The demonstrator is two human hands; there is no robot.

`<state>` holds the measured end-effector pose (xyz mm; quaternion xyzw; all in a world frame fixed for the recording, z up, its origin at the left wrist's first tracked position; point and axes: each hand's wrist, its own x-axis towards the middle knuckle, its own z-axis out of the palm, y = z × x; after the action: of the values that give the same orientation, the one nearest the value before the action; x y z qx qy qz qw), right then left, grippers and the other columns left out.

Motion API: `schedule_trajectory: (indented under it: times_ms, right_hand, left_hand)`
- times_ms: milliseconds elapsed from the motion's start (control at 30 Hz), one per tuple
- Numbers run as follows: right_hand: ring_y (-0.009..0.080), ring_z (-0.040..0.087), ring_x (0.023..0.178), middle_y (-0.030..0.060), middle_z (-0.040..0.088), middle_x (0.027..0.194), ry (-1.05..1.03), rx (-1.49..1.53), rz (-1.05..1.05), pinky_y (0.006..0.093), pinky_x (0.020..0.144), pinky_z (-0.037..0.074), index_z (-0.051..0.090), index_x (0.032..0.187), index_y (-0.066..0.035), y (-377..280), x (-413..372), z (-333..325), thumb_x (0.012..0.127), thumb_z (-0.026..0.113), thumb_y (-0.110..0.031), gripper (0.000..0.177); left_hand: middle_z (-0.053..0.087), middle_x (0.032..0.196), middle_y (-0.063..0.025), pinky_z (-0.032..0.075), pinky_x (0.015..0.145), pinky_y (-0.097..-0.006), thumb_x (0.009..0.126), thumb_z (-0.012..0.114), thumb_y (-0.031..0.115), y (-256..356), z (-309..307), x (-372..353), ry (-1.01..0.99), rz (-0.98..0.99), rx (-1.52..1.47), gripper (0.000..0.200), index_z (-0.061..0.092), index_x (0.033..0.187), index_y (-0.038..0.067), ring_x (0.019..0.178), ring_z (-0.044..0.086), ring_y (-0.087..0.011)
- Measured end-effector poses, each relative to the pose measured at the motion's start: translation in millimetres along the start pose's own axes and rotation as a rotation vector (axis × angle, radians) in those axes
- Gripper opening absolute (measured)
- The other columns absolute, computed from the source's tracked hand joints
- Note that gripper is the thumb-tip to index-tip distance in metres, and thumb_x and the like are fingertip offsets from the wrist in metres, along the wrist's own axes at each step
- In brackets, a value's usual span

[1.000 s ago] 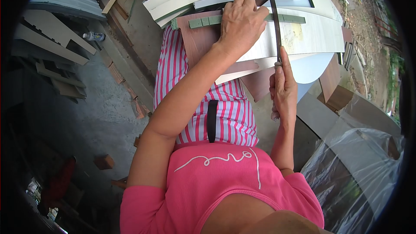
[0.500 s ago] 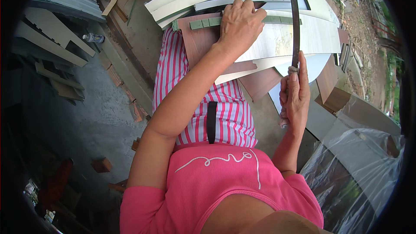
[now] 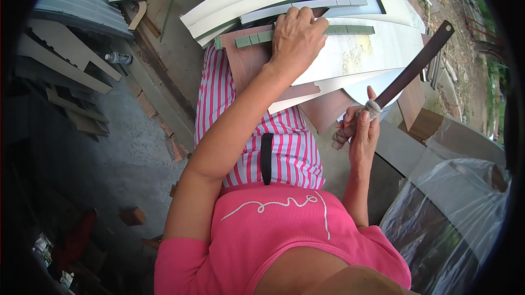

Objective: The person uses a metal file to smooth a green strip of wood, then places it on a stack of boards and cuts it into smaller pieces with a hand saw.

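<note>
While the left hand (image 3: 298,35) bears down on the segmented green strip (image 3: 355,30), fingers curled and tips hidden, so that whether they pinch it one cannot tell, the right hand (image 3: 365,139) has its grip closed round the cloth-wrapped handle (image 3: 372,109) of a long dark blade (image 3: 415,65). The step in hand looks like a pause between strokes, the blade angled out to the right, apart from the strip; a further stroke would call for the blade to swing inward and the strip to be kept firm. The strip lies across a whitish panel (image 3: 383,49) and a brown panel (image 3: 243,62) over the person's lap, beside a pale grey strip (image 3: 339,3). It is narrow, slightly bowed and matt, crossed by dark lines that divide it into short blocks.
</note>
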<state>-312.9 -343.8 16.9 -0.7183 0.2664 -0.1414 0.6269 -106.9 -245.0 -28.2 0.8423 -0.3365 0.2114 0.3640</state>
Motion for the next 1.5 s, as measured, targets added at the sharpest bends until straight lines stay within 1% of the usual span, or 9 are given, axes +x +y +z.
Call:
schedule_trajectory:
  times_ms: [67,167,300,500,667,733,867,967,1500]
  right_hand:
    - [0.0098,0.049,0.06,0.0026,0.05,0.072,-0.024,-0.127,0.125,0.0239,0.052,0.043,0.034,0.144,-0.002,2,-4,0,0.099,0.049,-0.048,0.066]
    - [0.0085,0.046,0.054,0.0034,0.052,0.077,0.089,-0.233,-0.097,0.0235,0.047,0.04,0.016,0.153,-0.007,-12,5,7,0.1,0.049,-0.044,0.073]
    - [0.0077,0.044,0.051,0.0039,0.054,0.08,-0.046,-0.263,0.099,0.0244,0.044,0.038,0.003,0.156,-0.018,-22,0,15,0.103,0.046,-0.032,0.07]
    - [0.0079,0.046,0.052,0.0026,0.053,0.071,-0.05,-0.33,0.222,0.0262,0.044,0.038,0.024,0.153,-0.017,-10,7,20,0.104,0.045,-0.027,0.055]
    - [0.005,0.04,0.054,-0.0017,0.045,0.073,-0.126,-0.42,0.259,0.021,0.045,0.035,0.027,0.152,-0.015,-10,11,22,0.104,0.044,-0.024,0.051]
    - [0.0121,0.05,0.056,0.0044,0.054,0.07,-0.103,-0.468,0.24,0.0294,0.05,0.042,0.031,0.149,-0.015,-2,12,19,0.104,0.044,-0.028,0.049]
    - [0.013,0.051,0.057,0.0047,0.054,0.07,-0.112,-0.477,0.22,0.03,0.051,0.043,0.032,0.149,-0.014,-5,12,19,0.104,0.044,-0.028,0.049]
    - [0.0048,0.04,0.054,-0.0014,0.045,0.072,-0.098,-0.445,0.251,0.0212,0.045,0.034,0.031,0.149,-0.013,-8,11,21,0.104,0.045,-0.026,0.049]
    - [0.0128,0.047,0.054,0.0048,0.05,0.068,-0.128,-0.676,0.191,0.0301,0.049,0.04,0.031,0.147,-0.012,-12,25,22,0.105,0.042,-0.025,0.046]
  left_hand:
    - [0.056,0.088,-0.0029,0.046,0.073,-0.0388,0.071,0.079,0.019,-2,1,2,0.0,0.003,0.016,0.023,0.067,0.09,0.014,0.087,0.055,-0.0242]
    - [0.056,0.088,-0.003,0.046,0.072,-0.0381,0.071,0.079,0.018,-2,2,0,-0.002,0.004,0.008,0.024,0.067,0.091,0.013,0.086,0.055,-0.0241]
    - [0.056,0.087,-0.0029,0.046,0.072,-0.038,0.071,0.078,0.018,-1,-1,1,0.004,0.009,0.006,0.023,0.067,0.091,0.014,0.085,0.055,-0.0244]
    - [0.056,0.087,-0.0026,0.046,0.072,-0.0379,0.071,0.078,0.018,-3,2,-1,-0.007,0.009,0.009,0.023,0.068,0.092,0.014,0.086,0.055,-0.0244]
    - [0.056,0.087,-0.0023,0.046,0.072,-0.0377,0.071,0.079,0.019,-2,0,0,0.007,0.006,0.009,0.023,0.068,0.09,0.014,0.086,0.055,-0.024]
    - [0.057,0.088,-0.0021,0.046,0.072,-0.0376,0.07,0.079,0.019,-2,1,0,-0.009,-0.003,0.007,0.023,0.068,0.09,0.014,0.086,0.055,-0.0239]
    - [0.056,0.088,-0.002,0.046,0.072,-0.0377,0.069,0.08,0.019,-2,2,-1,0.009,0.01,0.012,0.024,0.068,0.09,0.014,0.086,0.055,-0.024]
    - [0.056,0.087,-0.002,0.046,0.072,-0.0378,0.069,0.08,0.018,-2,2,0,0.012,0.013,0.005,0.025,0.068,0.09,0.014,0.085,0.054,-0.0241]
    - [0.055,0.087,-0.0033,0.045,0.073,-0.0372,0.068,0.08,0.018,-3,4,-2,0.031,0.008,0.011,0.025,0.066,0.089,0.012,0.085,0.054,-0.0229]
